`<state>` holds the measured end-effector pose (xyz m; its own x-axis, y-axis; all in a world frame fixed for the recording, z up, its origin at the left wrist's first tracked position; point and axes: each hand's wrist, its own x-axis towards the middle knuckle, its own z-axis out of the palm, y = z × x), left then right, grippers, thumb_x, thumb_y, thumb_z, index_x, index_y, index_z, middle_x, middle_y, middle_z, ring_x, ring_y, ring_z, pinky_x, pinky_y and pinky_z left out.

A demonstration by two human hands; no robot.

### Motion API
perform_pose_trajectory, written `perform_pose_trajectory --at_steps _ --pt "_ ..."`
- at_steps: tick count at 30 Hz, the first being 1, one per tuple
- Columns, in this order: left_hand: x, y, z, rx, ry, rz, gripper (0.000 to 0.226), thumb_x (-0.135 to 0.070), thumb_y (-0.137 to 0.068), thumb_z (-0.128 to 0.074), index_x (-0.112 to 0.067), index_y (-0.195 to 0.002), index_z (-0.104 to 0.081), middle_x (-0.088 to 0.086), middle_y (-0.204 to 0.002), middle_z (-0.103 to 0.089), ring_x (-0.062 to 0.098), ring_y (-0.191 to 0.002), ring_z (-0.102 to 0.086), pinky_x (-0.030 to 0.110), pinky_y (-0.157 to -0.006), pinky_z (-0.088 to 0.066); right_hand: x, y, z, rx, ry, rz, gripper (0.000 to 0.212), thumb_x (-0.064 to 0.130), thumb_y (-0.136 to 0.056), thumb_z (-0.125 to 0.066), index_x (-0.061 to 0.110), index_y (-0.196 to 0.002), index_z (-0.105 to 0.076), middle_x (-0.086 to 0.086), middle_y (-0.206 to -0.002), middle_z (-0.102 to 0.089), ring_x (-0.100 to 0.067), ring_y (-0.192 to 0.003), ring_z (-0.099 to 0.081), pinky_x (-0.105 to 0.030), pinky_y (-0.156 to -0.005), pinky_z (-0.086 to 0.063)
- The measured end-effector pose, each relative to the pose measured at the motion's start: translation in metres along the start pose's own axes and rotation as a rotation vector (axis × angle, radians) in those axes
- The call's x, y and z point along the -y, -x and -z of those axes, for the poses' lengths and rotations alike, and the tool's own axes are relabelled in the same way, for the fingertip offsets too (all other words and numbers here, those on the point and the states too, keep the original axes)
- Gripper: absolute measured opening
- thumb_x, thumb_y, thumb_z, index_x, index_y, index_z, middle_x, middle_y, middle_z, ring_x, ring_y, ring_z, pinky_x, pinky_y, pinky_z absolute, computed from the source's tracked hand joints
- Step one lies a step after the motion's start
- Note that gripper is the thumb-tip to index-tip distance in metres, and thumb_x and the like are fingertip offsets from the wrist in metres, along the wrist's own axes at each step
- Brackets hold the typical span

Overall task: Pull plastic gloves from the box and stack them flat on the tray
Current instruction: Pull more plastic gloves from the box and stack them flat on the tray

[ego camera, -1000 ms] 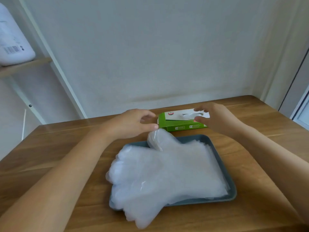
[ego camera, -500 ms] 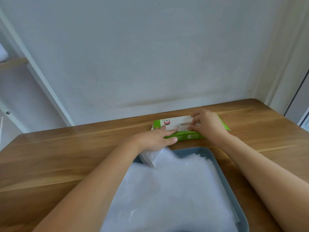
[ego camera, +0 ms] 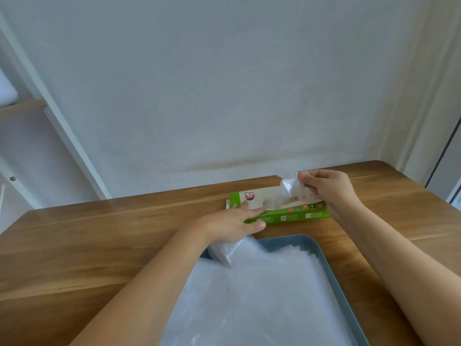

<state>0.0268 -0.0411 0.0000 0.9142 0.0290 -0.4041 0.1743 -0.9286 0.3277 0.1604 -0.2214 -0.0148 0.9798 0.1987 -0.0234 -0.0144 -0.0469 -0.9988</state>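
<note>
Right grip (ego camera: 324, 188) was pinching a glove (ego camera: 290, 187), by then half out of the box (ego camera: 294, 216), not at the slot as a moment earlier. Left grip (ego camera: 234, 221), fingers flat, pinned the box. Probably tray (ego camera: 282, 242) next.

I face a plain white wall (ego camera: 224, 83) at twelve o'clock across a wooden table (ego camera: 87, 245); white shelving (ego camera: 74, 151) stands at ten o'clock.

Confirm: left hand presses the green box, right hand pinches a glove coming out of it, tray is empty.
Not empty: the head view shows the tray holding a stack of plastic gloves. The rest stands: left hand on the green box, right hand pinching a glove.
</note>
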Motion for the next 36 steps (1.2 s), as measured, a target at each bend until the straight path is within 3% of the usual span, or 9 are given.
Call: perform_pose_trajectory --at_steps 4,7,11,17,21,27,32,34,36 --pt "-0.001 -0.001 0.003 -0.007 0.039 0.002 0.054 -0.056 -0.099 -0.033 -0.047 -0.149 -0.016 -0.003 -0.162 0.002 0.019 -0.150 0.003 0.040 -0.121 -0.004 -0.003 -0.007 0.001 0.012 0.001 -0.032 0.022 0.014 -0.092 -0.062 0.007 -0.072 -0.069 -0.011 -0.077 -0.070 -0.023 -0.074 -0.063 -0.043 -0.086 -0.053" --pt "-0.004 -0.003 0.008 -0.152 0.088 -0.023 0.055 -0.050 -0.097 -0.047 -0.034 -0.148 -0.035 -0.003 -0.159 -0.025 0.014 -0.145 -0.024 0.027 -0.115 -0.022 -0.003 -0.008 0.001 0.023 0.135 0.023 0.029 0.019 -0.097 -0.052 0.007 -0.076 -0.068 -0.011 -0.081 -0.071 -0.023 -0.077 -0.062 -0.042 -0.081 -0.052" --pt "-0.015 -0.011 0.015 -0.323 0.292 -0.023 0.060 -0.042 -0.091 -0.062 -0.026 -0.145 -0.041 -0.002 -0.145 -0.048 0.012 -0.129 -0.048 0.027 -0.106 -0.038 0.002 0.002 -0.005 0.140 0.307 0.170 0.046 0.055 -0.084 -0.060 0.015 -0.107 -0.057 0.006 -0.099 -0.063 -0.013 -0.091 -0.059 -0.027 -0.076 -0.047" --pt "-0.039 -0.019 0.013 -0.261 0.217 -0.154 0.068 -0.043 -0.092 -0.060 -0.038 -0.150 -0.026 -0.008 -0.156 -0.029 0.012 -0.142 -0.030 0.023 -0.109 -0.027 -0.005 -0.002 -0.004 0.048 0.350 0.196 0.022 0.029 -0.092 -0.061 0.013 -0.099 -0.074 0.001 -0.088 -0.071 -0.020 -0.088 -0.066 -0.031 -0.071 -0.051" --pt "-0.044 -0.029 0.005 -0.138 0.034 -0.143 0.065 -0.050 -0.095 -0.052 -0.031 -0.151 -0.026 -0.006 -0.160 -0.019 0.016 -0.145 -0.022 0.023 -0.113 -0.019 0.000 0.000 -0.006 0.062 0.174 0.100 0.018 0.024 -0.093 -0.059 0.019 -0.085 -0.074 -0.004 -0.089 -0.073 -0.024 -0.091 -0.067 -0.044 -0.086 -0.054" --pt "-0.041 -0.044 -0.003 -0.074 -0.111 -0.042 0.066 -0.063 -0.092 -0.043 -0.034 -0.150 -0.029 0.002 -0.163 -0.007 0.027 -0.147 -0.016 0.041 -0.119 -0.019 0.021 0.006 -0.003 0.036 -0.069 0.133 0.018 0.021 -0.092 -0.061 0.022 -0.079 -0.074 0.001 -0.094 -0.074 -0.018 -0.101 -0.065 -0.034 -0.094 -0.048" --pt "-0.047 -0.038 -0.001 -0.034 -0.112 -0.001 0.064 -0.060 -0.094 -0.043 -0.032 -0.150 -0.029 0.002 -0.163 0.001 0.024 -0.149 -0.010 0.038 -0.120 -0.014 0.062 0.021 0.003 0.081 -0.279 0.314 0.024 0.021 -0.096 -0.054 0.017 -0.084 -0.074 0.001 -0.080 -0.072 -0.013 -0.080 -0.064 -0.027 -0.080 -0.051" --pt "-0.051 -0.029 0.006 -0.021 -0.053 0.007 0.060 -0.056 -0.096 -0.044 -0.032 -0.149 -0.032 -0.001 -0.163 -0.005 0.022 -0.149 -0.012 0.032 -0.117 -0.013 0.082 0.029 0.009 0.142 -0.335 0.371 0.025 0.020 -0.097 -0.051 0.015 -0.084 -0.073 0.001 -0.075 -0.070 -0.011 -0.074 -0.064 -0.024 -0.077 -0.052" --pt "-0.053 -0.019 0.019 -0.071 0.088 -0.012 0.042 -0.049 -0.096 -0.048 -0.031 -0.133 -0.056 -0.002 -0.149 -0.041 0.020 -0.141 -0.033 0.026 -0.106 -0.026 0.096 0.037 0.014 0.225 -0.318 0.378 0.025 0.021 -0.097 -0.052 0.012 -0.084 -0.072 -0.001 -0.072 -0.068 -0.010 -0.069 -0.063 -0.021 -0.071 -0.052"
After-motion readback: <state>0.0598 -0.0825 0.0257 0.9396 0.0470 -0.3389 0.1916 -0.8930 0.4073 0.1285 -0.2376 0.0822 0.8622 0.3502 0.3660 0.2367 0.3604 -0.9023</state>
